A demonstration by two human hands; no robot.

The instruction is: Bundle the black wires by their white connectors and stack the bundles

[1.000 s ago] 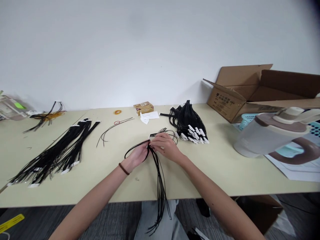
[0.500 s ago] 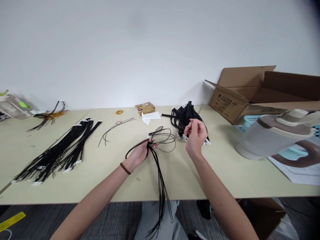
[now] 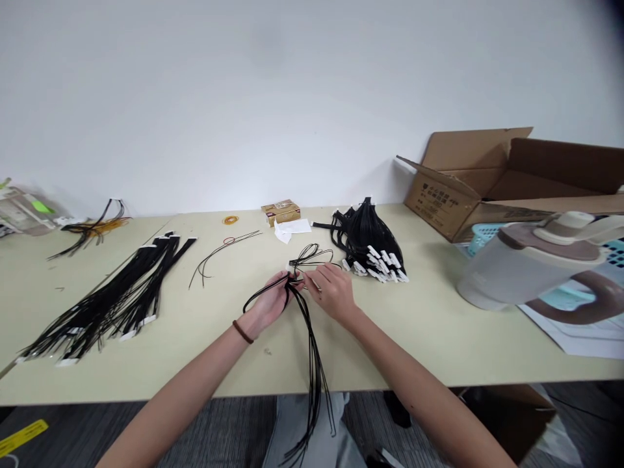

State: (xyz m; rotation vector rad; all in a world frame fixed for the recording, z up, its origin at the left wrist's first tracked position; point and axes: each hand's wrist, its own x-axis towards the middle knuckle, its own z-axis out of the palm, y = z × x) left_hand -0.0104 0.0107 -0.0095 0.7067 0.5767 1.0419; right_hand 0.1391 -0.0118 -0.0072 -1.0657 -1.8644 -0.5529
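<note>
My left hand (image 3: 271,300) is closed around a bundle of black wires (image 3: 314,364), just below a small white connector (image 3: 288,267). The wires hang from it over the table's front edge, and a loop bends out to the left. Beside the left fingertips, my right hand (image 3: 332,291) is closed in a pinch on a black wire of this bundle; its fingertips are partly hidden. Thin looped wires (image 3: 312,255) lie just beyond both hands.
Black cables with white connectors lie in a pile (image 3: 368,237) behind my right hand and in a row (image 3: 114,292) at left. Loose wires (image 3: 219,250), a small box (image 3: 281,212) and white paper (image 3: 292,227) lie farther back. A jug (image 3: 517,266) and open carton (image 3: 439,201) stand right.
My right hand has come down and left from in front of the cable pile to the wires at my left hand. The pile's white connectors are now uncovered. My left hand has stayed nearly still.
</note>
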